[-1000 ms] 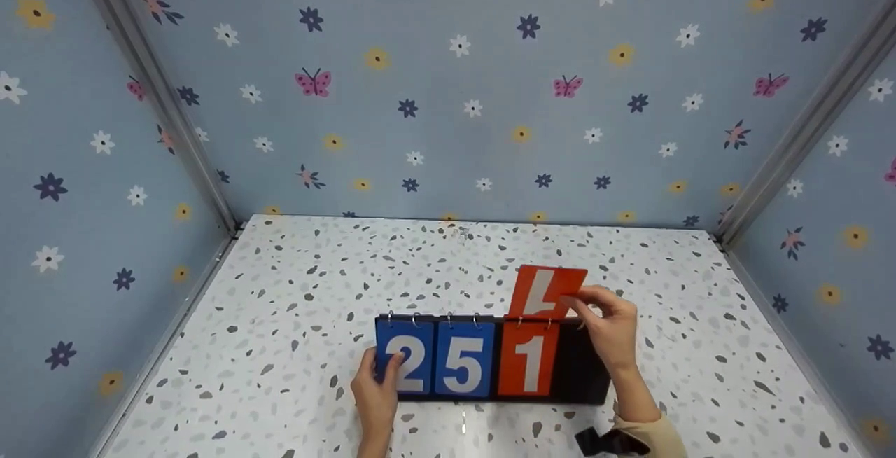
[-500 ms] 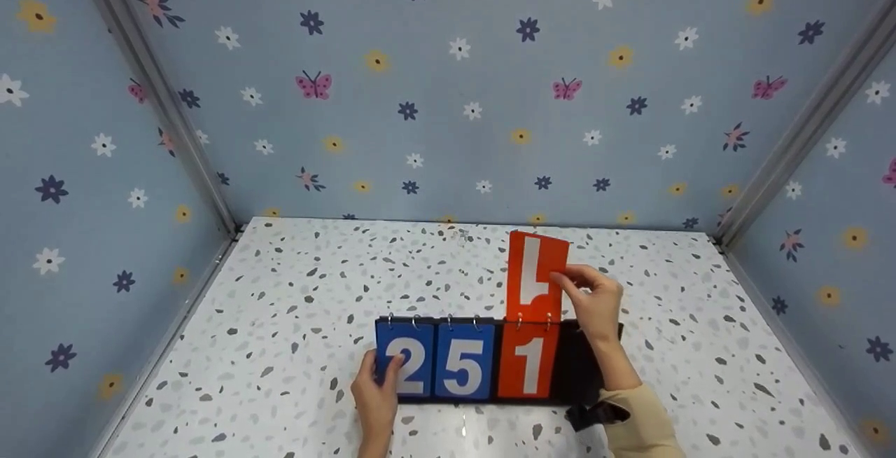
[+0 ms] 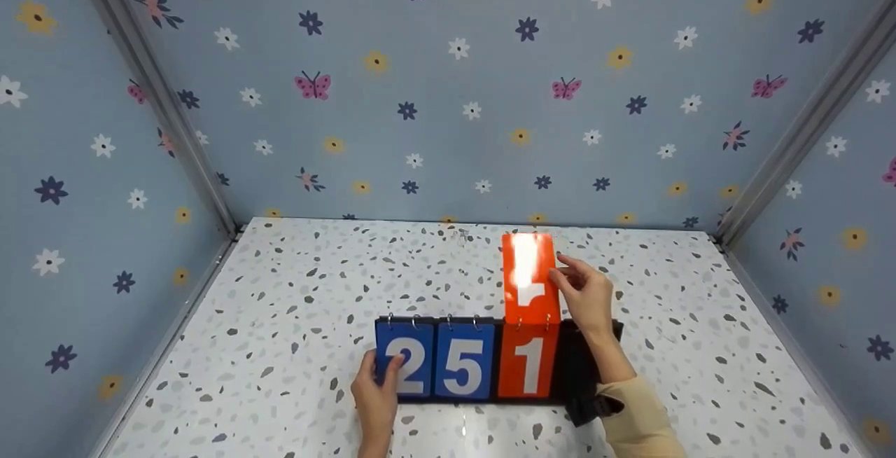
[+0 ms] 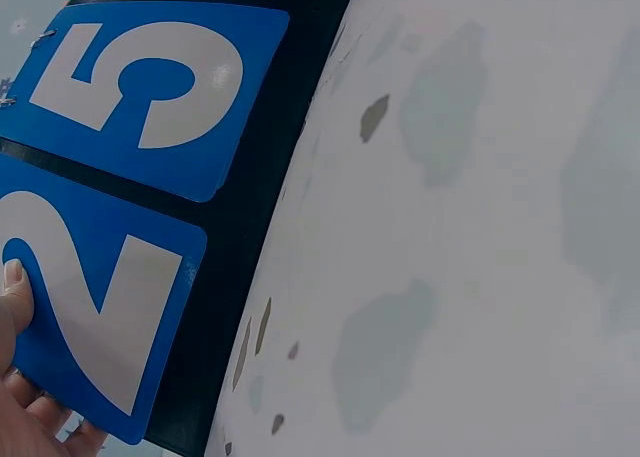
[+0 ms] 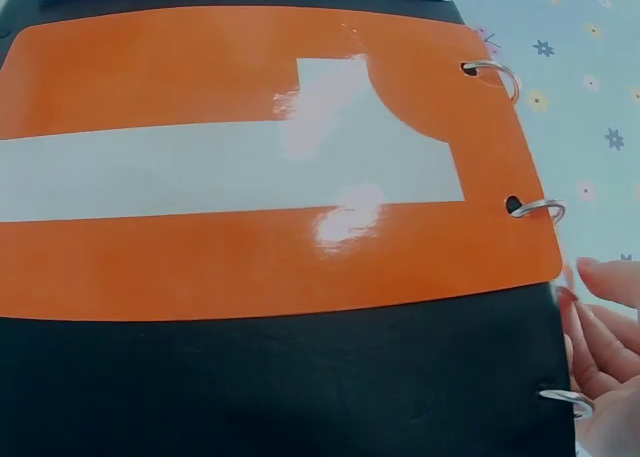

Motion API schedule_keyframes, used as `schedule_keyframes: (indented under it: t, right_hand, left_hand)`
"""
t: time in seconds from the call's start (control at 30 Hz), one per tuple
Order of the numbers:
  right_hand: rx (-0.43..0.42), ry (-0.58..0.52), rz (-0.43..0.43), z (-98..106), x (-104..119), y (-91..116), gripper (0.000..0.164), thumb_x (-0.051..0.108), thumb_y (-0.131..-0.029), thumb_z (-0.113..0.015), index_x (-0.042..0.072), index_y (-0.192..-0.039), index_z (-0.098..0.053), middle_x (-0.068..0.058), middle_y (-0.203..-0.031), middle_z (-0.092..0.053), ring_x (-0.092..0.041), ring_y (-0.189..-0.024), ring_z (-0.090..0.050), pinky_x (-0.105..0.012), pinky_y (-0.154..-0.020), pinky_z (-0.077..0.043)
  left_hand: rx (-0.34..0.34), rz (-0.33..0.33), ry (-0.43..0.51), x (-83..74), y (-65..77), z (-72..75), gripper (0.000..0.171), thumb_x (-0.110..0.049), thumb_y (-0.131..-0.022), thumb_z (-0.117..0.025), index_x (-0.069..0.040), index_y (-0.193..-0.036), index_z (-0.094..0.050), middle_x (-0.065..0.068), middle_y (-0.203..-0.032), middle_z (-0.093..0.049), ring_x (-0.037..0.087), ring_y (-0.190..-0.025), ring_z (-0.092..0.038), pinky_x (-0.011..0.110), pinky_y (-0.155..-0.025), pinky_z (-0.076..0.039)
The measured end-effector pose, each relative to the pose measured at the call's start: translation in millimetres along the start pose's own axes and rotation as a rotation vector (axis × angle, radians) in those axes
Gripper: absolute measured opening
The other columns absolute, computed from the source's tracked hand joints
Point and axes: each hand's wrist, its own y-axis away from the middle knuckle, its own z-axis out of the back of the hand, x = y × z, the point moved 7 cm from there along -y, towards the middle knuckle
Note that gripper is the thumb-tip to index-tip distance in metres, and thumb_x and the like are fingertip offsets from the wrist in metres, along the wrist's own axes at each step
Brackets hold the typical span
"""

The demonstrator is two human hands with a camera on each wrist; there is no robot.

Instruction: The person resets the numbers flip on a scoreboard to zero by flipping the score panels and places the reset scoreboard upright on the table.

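Note:
A black flip scoreboard (image 3: 577, 363) stands on the table, showing blue cards "2" and "5" and a red card "1" (image 3: 530, 360). My left hand (image 3: 376, 391) grips its left end, thumb on the front of the blue "2" card (image 4: 140, 307) and fingers around the side edge. Above the top rings, a turned-over red card (image 3: 514, 283) leans back, its white digit upside down and glaring. At that card's right edge is my right hand (image 3: 588, 300), thumb touching the edge and index finger apart from it. In the right wrist view its fingers are partly cut off.
The white speckled table (image 3: 301, 283) extends around the scoreboard. Behind it stands a blue flowered wall (image 3: 448, 129), with grey metal posts at both corners. A black strap (image 3: 588, 405) sits at the right sleeve's cuff.
My right hand swung the red card up and back over the rings, shifting left; its index finger has since come away from the card. The left hand stays in place.

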Motion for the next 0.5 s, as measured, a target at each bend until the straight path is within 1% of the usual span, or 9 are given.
schedule_keyframes:
  t: [0.07, 0.13, 0.27, 0.33, 0.4, 0.5]
  right_hand:
    - [0.032, 0.026, -0.038, -1, -1, 1, 0.025, 0.010, -0.081, -0.068, -0.002, -0.102, -0.066, -0.015, -0.086, -0.067, -0.023, -0.070, -0.064, -0.018, -0.062, -0.048]
    - [0.070, 0.064, -0.073, -1, -2, 3, 0.023, 0.010, -0.081, -0.068, -0.001, -0.101, -0.066, -0.013, -0.089, -0.067, -0.022, -0.071, -0.064, -0.021, -0.063, -0.049]
    - [0.121, 0.132, -0.101, -1, -1, 8, 0.021, 0.008, -0.080, -0.069, 0.001, -0.100, -0.067, -0.013, -0.093, -0.067, -0.022, -0.073, -0.064, -0.032, -0.066, -0.050]
    - [0.124, 0.137, -0.086, 1, 2, 11, 0.020, 0.007, -0.080, -0.069, 0.000, -0.098, -0.068, -0.013, -0.093, -0.067, -0.023, -0.074, -0.064, -0.035, -0.066, -0.051]
    - [0.112, 0.115, -0.067, 3, 4, 14, 0.019, 0.006, -0.080, -0.068, -0.001, -0.097, -0.068, -0.013, -0.092, -0.067, -0.024, -0.074, -0.064, -0.035, -0.066, -0.051]
    - [0.066, 0.063, -0.039, 8, 9, 21, 0.015, 0.004, -0.080, -0.068, -0.002, -0.094, -0.068, -0.013, -0.090, -0.067, -0.024, -0.073, -0.064, -0.028, -0.064, -0.051]
  left_hand:
    - [-0.001, -0.002, 0.004, -0.4, 0.1, -0.1, 0.021, -0.016, -0.080, -0.069, -0.001, -0.089, -0.058, 0.008, -0.082, -0.064, 0.020, -0.075, -0.059, 0.033, -0.068, -0.046]
    - [0.000, 0.000, -0.001, -0.7, 0.1, -0.1, 0.021, -0.016, -0.080, -0.069, -0.001, -0.089, -0.058, 0.008, -0.082, -0.064, 0.019, -0.075, -0.058, 0.033, -0.068, -0.046]
    - [0.003, 0.012, -0.008, -0.4, 0.0, -0.3, 0.022, -0.018, -0.081, -0.068, -0.002, -0.090, -0.058, 0.008, -0.083, -0.064, 0.020, -0.075, -0.058, 0.035, -0.068, -0.046]
    - [0.004, 0.016, -0.011, -0.6, -0.2, -0.4, 0.022, -0.019, -0.081, -0.068, -0.002, -0.090, -0.058, 0.008, -0.084, -0.064, 0.020, -0.077, -0.059, 0.036, -0.070, -0.046]
    - [0.003, 0.014, -0.006, -1.5, 0.2, -0.2, 0.022, -0.019, -0.081, -0.068, -0.001, -0.091, -0.058, 0.009, -0.084, -0.064, 0.022, -0.078, -0.060, 0.037, -0.071, -0.046]
    - [0.001, 0.005, -0.017, -1.7, 0.4, -0.2, 0.022, -0.019, -0.081, -0.068, -0.001, -0.090, -0.058, 0.009, -0.084, -0.064, 0.022, -0.079, -0.061, 0.037, -0.071, -0.047]
